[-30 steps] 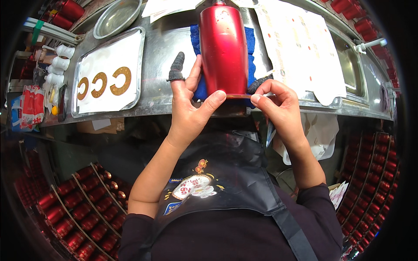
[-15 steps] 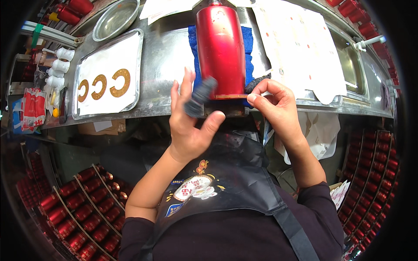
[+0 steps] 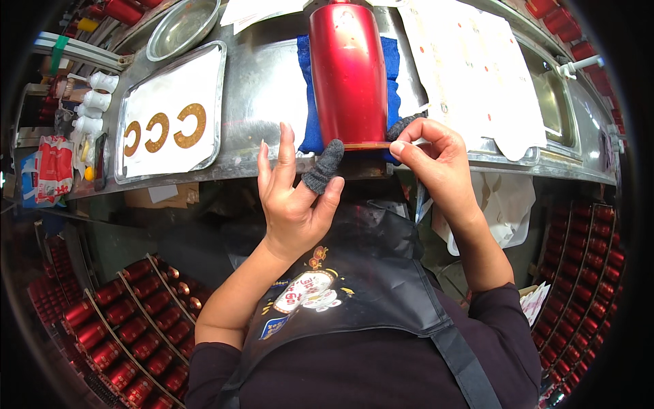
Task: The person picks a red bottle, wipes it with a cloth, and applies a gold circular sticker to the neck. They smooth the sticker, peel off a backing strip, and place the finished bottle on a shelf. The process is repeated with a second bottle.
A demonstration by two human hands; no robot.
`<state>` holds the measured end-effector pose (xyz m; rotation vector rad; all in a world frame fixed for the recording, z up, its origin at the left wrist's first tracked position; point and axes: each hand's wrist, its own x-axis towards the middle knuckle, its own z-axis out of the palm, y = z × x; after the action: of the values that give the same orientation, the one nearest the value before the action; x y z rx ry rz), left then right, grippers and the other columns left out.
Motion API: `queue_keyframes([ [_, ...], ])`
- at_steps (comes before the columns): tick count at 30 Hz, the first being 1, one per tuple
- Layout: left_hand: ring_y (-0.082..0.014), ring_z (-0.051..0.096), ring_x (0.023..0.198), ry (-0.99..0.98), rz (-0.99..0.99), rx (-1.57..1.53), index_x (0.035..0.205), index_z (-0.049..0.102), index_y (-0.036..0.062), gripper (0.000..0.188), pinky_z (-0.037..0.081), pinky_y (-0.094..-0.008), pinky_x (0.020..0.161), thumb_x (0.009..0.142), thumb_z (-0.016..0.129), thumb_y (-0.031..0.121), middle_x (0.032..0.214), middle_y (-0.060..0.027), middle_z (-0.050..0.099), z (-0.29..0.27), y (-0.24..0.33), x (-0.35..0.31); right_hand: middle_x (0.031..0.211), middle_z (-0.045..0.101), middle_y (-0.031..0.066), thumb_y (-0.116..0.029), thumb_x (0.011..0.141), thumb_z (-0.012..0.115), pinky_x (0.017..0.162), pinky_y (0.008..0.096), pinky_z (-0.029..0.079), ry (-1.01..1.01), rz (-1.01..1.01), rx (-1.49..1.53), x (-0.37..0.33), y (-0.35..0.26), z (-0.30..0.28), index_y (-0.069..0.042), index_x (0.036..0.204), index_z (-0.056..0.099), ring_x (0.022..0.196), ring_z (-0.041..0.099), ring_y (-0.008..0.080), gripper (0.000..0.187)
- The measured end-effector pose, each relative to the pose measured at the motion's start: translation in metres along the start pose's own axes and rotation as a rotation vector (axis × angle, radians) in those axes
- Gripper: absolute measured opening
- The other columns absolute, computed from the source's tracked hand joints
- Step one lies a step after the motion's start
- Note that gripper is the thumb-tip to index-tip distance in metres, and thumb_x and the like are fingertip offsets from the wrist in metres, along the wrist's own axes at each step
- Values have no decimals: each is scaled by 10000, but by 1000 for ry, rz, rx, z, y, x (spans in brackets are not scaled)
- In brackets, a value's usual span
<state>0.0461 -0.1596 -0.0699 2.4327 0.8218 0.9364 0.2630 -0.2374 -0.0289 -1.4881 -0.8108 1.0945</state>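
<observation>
A glossy red bottle [image 3: 348,75] lies on a blue cloth [image 3: 308,116], its wide base toward me. Along that base runs a thin gold-brown strip [image 3: 368,146], seen nearly edge-on. My right hand [image 3: 436,160] pinches the strip's right end between thumb and finger. Behind the pinch, a dark knitted finger sleeve [image 3: 407,125] shows beside the bottle. My left hand [image 3: 293,198] is open with fingers spread. Its index finger wears a dark grey knitted sleeve [image 3: 325,167], the tip at the left corner of the base. Whether that tip presses on the strip I cannot tell.
On the left, a metal tray [image 3: 219,102] carries white paper with gold C-shaped pieces [image 3: 190,126]. A metal bowl [image 3: 180,31] sits behind it. White patterned sheets [image 3: 470,75] lie to the right, near a sink basin [image 3: 548,88]. Racks of red containers [image 3: 129,334] stand below.
My left hand has moved slightly left and down, and its sleeved fingertip, blurred before, now rests steady by the base corner. My right hand keeps its pinch almost in place.
</observation>
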Motion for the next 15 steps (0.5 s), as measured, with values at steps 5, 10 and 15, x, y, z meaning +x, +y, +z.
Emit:
queue_keyframes([
  [5, -451, 509, 1333, 1, 55, 61, 1165, 720, 9, 348, 244, -630, 1134, 868, 721, 192, 1507, -366, 385, -4, 3, 3, 768, 612, -50, -97, 891, 711, 597, 173, 376, 1, -18, 1, 2, 2, -1, -39, 848, 638, 652, 502, -13, 103],
  [10, -436, 523, 1322, -32, 144, 164, 1162, 733, 45, 363, 254, -638, 1125, 822, 745, 172, 1507, -380, 372, -10, 6, 15, 766, 608, -56, -94, 890, 712, 593, 170, 372, 12, -8, 28, 2, 5, -2, -44, 848, 640, 652, 496, -14, 96],
  [15, -412, 597, 1241, -94, 208, 213, 1140, 753, 89, 388, 273, -639, 1116, 758, 778, 151, 1498, -380, 384, -20, 10, 28, 767, 608, -56, -91, 894, 709, 594, 172, 376, 3, 19, 45, 4, 8, -2, -42, 851, 640, 655, 497, -16, 95],
])
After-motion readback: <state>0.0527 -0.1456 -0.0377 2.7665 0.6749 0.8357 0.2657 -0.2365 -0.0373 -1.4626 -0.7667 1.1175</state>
